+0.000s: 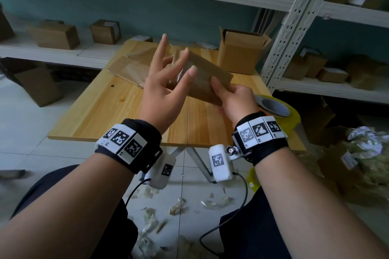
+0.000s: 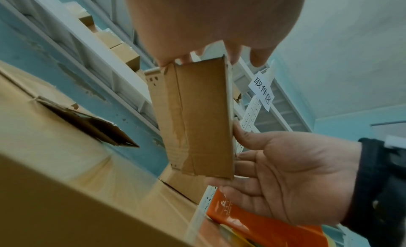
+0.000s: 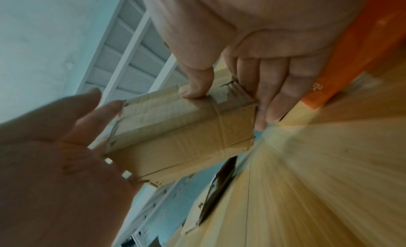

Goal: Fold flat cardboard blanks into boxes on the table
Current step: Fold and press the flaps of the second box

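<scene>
- Head view: the right hand [image 1: 235,99] grips a small folded cardboard box [image 1: 202,75] by its near end, held in the air above the wooden tabletop [image 1: 117,111].
- Right wrist view shows the thumb pressed on the box's upper face and the fingers [image 3: 272,94] curled around the end and underside.
- The left hand [image 1: 166,88] is spread wide, fingers straight and fanned; its fingertips touch the box's far end without curling around it.
- Left wrist view shows the box [image 2: 197,118] as a narrow closed carton with clear tape along its seam, fingertips at its top end and the right hand [image 2: 292,177] at its lower edge.
- Flat cardboard blanks [image 1: 130,65] lie on the far left of the tabletop.
- An open-topped assembled box [image 1: 240,52] stands at the far right corner.
- A roll of tape [image 1: 273,107] sits on the tabletop just beyond the right wrist.
- Shelving [image 1: 294,27] with more cartons surrounds the tabletop.
</scene>
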`<act>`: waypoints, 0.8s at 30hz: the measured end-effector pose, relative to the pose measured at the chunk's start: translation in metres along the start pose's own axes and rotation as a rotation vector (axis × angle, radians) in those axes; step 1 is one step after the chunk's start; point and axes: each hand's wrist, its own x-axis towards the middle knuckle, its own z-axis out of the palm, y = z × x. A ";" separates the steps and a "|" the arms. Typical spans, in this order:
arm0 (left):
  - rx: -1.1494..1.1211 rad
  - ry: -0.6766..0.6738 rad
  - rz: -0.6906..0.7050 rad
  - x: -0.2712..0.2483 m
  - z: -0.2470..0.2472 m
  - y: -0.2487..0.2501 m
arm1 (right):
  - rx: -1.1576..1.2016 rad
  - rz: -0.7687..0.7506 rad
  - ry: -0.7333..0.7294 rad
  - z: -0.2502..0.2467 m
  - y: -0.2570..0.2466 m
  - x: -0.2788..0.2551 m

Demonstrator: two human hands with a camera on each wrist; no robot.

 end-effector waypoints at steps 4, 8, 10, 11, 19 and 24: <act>0.015 -0.024 0.023 0.000 -0.001 -0.004 | 0.051 -0.063 0.088 0.001 0.001 0.003; 0.091 0.106 0.059 0.002 -0.001 -0.011 | -0.050 -0.141 0.068 0.006 -0.002 -0.004; 0.149 0.174 0.070 0.004 -0.002 -0.014 | -0.143 -0.143 0.031 0.009 -0.002 -0.007; 0.130 0.195 0.070 0.005 -0.003 -0.015 | -0.200 -0.147 0.021 0.011 -0.002 -0.009; -0.057 0.316 0.083 0.009 -0.015 -0.007 | -0.255 -0.185 -0.047 0.014 -0.007 -0.015; -0.085 0.318 0.034 0.011 -0.017 -0.011 | -0.218 -0.118 -0.071 0.019 -0.006 -0.013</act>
